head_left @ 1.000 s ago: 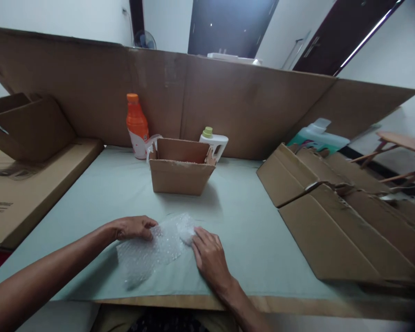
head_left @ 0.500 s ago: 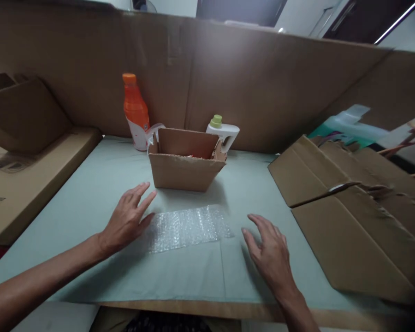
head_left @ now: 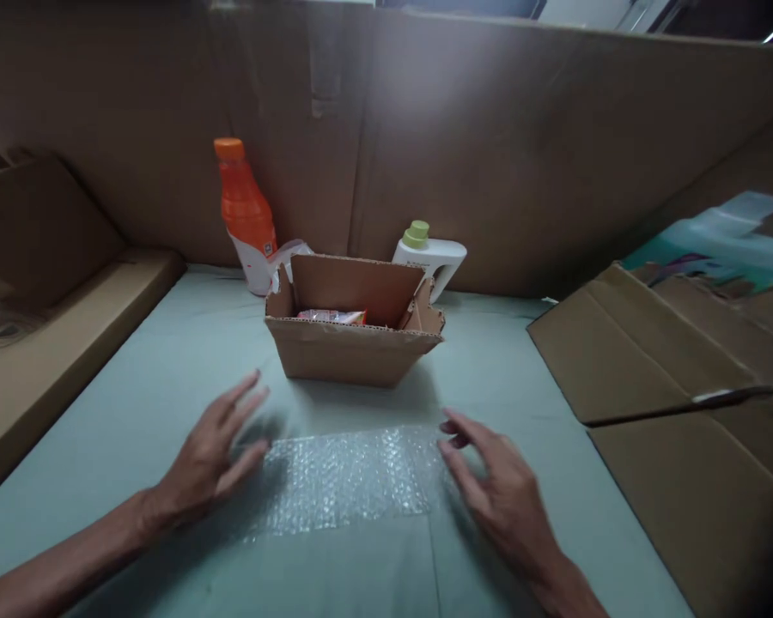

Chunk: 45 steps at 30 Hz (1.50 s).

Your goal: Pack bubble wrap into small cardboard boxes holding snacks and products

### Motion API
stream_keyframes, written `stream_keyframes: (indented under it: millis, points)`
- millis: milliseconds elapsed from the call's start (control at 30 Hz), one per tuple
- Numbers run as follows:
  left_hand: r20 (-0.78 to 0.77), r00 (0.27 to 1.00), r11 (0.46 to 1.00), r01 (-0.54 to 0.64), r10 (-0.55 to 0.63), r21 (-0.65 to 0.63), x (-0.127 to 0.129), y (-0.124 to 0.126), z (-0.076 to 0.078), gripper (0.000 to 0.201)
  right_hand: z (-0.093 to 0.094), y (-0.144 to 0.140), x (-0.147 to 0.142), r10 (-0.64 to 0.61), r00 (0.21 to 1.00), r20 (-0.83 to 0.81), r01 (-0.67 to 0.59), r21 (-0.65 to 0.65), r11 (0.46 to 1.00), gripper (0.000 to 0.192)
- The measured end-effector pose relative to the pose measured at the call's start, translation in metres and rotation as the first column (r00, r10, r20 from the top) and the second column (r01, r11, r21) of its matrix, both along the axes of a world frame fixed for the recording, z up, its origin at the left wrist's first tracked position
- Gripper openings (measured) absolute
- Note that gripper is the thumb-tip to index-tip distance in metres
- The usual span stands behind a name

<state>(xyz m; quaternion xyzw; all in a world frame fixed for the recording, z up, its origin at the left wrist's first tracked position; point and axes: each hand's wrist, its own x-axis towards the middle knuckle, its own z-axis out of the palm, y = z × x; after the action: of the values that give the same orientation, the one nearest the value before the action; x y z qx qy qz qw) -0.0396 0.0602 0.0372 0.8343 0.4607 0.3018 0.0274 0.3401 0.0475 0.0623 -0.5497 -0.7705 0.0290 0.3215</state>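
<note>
1. A sheet of bubble wrap (head_left: 348,482) is lying flat on the pale green table cover (head_left: 167,378) in the lower middle of the frame, just in front of a small open cardboard box (head_left: 353,343).
2. The left hand (head_left: 212,459) is hovering at the sheet's left edge, fingers spread and released, grasping nothing.
3. The right hand (head_left: 499,493) is sitting at the right edge, fingers loose and empty too (fingertips perhaps brushing the wrap).
4. Judging by this, the smoothing-out step looks to be in hand; the next move probably calls for an item to set on the sheet.
5. An orange bottle (head_left: 245,215) and a white bottle with a green cap (head_left: 430,256) are standing behind the box.
</note>
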Motion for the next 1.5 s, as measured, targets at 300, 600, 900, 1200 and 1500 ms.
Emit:
stream_keyframes:
  millis: [300,600,900,1200,1500]
  points:
    - [0.052,0.998,0.92,-0.001,-0.021,0.392,0.04,0.089,0.083,0.027,0.076,0.075,-0.022,0.128,0.99,0.051,-0.135,0.184,0.973,0.032]
    - [0.003,0.999,0.874,0.036,-0.042,0.485,0.027,0.074,0.065,0.023,0.061,0.06,-0.013,0.237,0.97,0.048,-0.241,0.272,0.932,0.032]
    - [-0.064,0.996,0.998,0.067,-0.066,0.018,0.064,-0.03,-0.012,0.068,0.003,0.0,-0.082,0.296,0.955,0.009,-0.294,-0.099,0.951,0.049]
    - [-0.385,0.922,0.994,0.007,-0.049,-0.11,-0.016,-0.072,-0.058,0.068,-0.08,-0.051,-0.008,0.105,0.958,0.268,-0.035,-0.254,0.967,0.051]
    - [-0.252,0.879,0.882,-0.448,0.404,-0.149,-0.035,-0.068,-0.054,0.048,-0.051,-0.018,0.014,-0.216,0.946,0.243,0.259,-0.162,0.952,0.043]
